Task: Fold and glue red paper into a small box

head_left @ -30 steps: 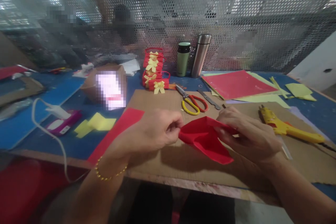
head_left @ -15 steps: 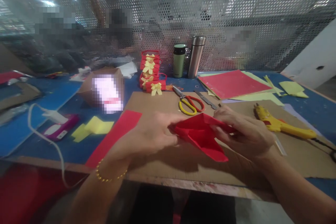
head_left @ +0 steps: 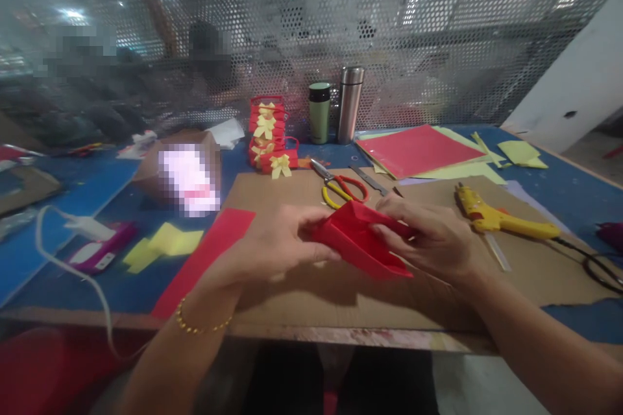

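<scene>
A folded red paper box (head_left: 363,240), open on the side facing me, is held up between both hands above the cardboard sheet (head_left: 311,301). My left hand (head_left: 277,243) is closed on its left end, thumb along the lower wall. On the right end my right hand (head_left: 426,233) pinches the paper, its thumb inside the opening. Just behind the box lie scissors (head_left: 343,191) with one yellow and one red handle, beside a flat metal blade (head_left: 368,178). A red paper strip (head_left: 207,259) lies left of my left hand.
A yellow glue gun (head_left: 506,217) lies at the right on the cardboard. Red boxes with yellow bows (head_left: 272,136), a green cup (head_left: 319,113) and a steel flask (head_left: 350,104) stand at the back. Red paper (head_left: 423,150), yellow scraps (head_left: 165,243) and a purple power strip (head_left: 102,249) lie around.
The red paper's walls have drawn together into a clearer box shape, and its loose lower right flap has come up. Both hands keep their hold. The whole view has shifted slightly.
</scene>
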{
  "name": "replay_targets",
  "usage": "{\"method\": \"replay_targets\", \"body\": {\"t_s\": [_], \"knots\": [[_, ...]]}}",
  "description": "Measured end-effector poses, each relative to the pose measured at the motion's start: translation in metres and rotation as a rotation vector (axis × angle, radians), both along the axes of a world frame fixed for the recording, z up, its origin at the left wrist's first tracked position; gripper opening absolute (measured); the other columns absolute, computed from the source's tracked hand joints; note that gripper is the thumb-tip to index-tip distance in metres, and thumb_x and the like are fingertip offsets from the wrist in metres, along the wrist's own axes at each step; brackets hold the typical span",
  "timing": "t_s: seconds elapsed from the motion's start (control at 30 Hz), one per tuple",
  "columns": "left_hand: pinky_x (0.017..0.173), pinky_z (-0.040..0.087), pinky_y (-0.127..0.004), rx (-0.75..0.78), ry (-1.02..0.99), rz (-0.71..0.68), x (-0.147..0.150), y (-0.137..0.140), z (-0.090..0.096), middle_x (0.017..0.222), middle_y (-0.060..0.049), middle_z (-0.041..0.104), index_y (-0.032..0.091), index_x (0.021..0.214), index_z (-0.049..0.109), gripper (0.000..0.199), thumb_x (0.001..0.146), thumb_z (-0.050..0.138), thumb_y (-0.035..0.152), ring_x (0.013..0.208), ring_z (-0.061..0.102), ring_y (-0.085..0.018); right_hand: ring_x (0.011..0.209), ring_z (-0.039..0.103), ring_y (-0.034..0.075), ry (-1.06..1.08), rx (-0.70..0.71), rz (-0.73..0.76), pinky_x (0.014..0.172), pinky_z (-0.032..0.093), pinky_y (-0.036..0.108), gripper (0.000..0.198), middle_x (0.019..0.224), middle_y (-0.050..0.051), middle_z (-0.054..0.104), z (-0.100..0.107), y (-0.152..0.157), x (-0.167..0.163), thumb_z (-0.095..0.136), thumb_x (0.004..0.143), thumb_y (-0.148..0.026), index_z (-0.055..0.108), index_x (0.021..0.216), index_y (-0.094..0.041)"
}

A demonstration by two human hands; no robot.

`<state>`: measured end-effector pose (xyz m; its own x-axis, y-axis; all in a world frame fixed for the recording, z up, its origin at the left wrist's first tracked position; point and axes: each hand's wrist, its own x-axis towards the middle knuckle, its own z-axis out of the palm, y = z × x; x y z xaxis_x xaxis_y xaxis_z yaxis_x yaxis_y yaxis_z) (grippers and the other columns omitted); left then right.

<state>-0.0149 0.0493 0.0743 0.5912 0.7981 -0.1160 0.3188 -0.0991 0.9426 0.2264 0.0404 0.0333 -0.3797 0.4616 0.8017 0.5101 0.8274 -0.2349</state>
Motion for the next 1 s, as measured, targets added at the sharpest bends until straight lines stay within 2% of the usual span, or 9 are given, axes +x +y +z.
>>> {"method": "replay_targets", "body": {"t_s": [0.1,0.2,0.3,0.5,0.6,0.7,0.8,0.9,1.0], "knots": [[0.081,0.057,-0.031,-0.044,-0.048,-0.010,0.004,0.000,-0.003,0.105,-0.009,0.077,0.017,0.118,0.074,0.046,0.074,0.084,0.026,0.100,0.071,-0.024,0.057,0.065,0.011,-0.007,-0.034,0.012,0.053,0.050,0.020,0.012,0.072,0.000,0.075,-0.001,0.000,-0.002,0.061,0.094,-0.015,0.068,0.088,-0.023],[0.073,0.056,-0.029,-0.123,-0.085,0.017,0.008,0.001,-0.009,0.093,-0.009,0.076,0.015,0.119,0.073,0.043,0.080,0.079,0.031,0.089,0.072,-0.022,0.059,0.065,0.011,-0.023,-0.094,-0.006,0.054,0.049,0.020,0.011,0.072,0.000,0.075,-0.005,0.002,-0.002,0.062,0.095,-0.020,0.071,0.089,-0.022],[0.069,0.055,-0.028,-0.123,-0.061,0.049,0.009,0.005,-0.014,0.083,-0.007,0.074,0.013,0.112,0.075,0.037,0.080,0.079,0.033,0.081,0.070,-0.020,0.059,0.064,0.011,-0.002,-0.169,-0.031,0.056,0.048,0.021,0.016,0.070,0.001,0.074,-0.011,0.006,-0.002,0.062,0.095,-0.026,0.073,0.084,-0.021],[0.064,0.054,-0.028,-0.121,-0.058,0.025,0.012,0.011,-0.014,0.089,-0.010,0.078,0.013,0.112,0.077,0.038,0.080,0.080,0.032,0.074,0.070,-0.018,0.056,0.057,0.011,0.041,-0.311,0.012,0.054,0.042,0.022,0.026,0.063,0.000,0.069,-0.013,0.009,-0.002,0.062,0.096,-0.032,0.071,0.074,-0.020],[0.064,0.054,-0.028,-0.126,-0.069,0.040,0.013,0.010,-0.013,0.090,-0.010,0.078,0.013,0.111,0.078,0.036,0.080,0.080,0.031,0.075,0.071,-0.019,0.057,0.056,0.010,0.068,-0.377,0.048,0.055,0.040,0.022,0.026,0.062,-0.001,0.067,-0.007,0.007,-0.001,0.062,0.096,-0.032,0.071,0.075,-0.018],[0.069,0.057,-0.029,-0.145,-0.102,0.083,0.013,0.008,-0.014,0.093,-0.010,0.079,0.013,0.107,0.079,0.034,0.078,0.082,0.031,0.079,0.073,-0.019,0.056,0.053,0.009,0.077,-0.494,0.104,0.053,0.037,0.021,0.034,0.064,-0.002,0.065,0.000,0.006,0.000,0.058,0.099,-0.042,0.074,0.082,-0.018],[0.072,0.058,-0.029,-0.118,-0.136,0.162,0.013,0.010,-0.017,0.093,-0.009,0.079,0.014,0.104,0.079,0.032,0.078,0.083,0.031,0.080,0.073,-0.018,0.063,0.057,0.011,0.169,-0.575,0.104,0.056,0.041,0.022,0.046,0.073,0.000,0.069,0.003,0.007,0.001,0.049,0.102,-0.055,0.075,0.092,-0.019],[0.075,0.057,-0.029,0.001,-0.202,0.307,0.013,0.015,-0.020,0.091,-0.006,0.079,0.015,0.102,0.079,0.031,0.075,0.084,0.031,0.078,0.071,-0.016,0.068,0.060,0.013,0.303,-0.576,0.028,0.061,0.046,0.024,0.056,0.074,0.002,0.068,0.002,0.010,0.001,0.045,0.101,-0.064,0.071,0.083,-0.018],[0.073,0.057,-0.028,0.098,-0.234,0.443,0.014,0.020,-0.025,0.082,-0.005,0.078,0.014,0.095,0.078,0.029,0.073,0.085,0.031,0.072,0.069,-0.015,0.064,0.060,0.013,0.360,-0.667,0.051,0.059,0.046,0.024,0.058,0.068,0.002,0.066,-0.002,0.013,-0.001,0.048,0.098,-0.067,0.065,0.073,-0.018]]}}
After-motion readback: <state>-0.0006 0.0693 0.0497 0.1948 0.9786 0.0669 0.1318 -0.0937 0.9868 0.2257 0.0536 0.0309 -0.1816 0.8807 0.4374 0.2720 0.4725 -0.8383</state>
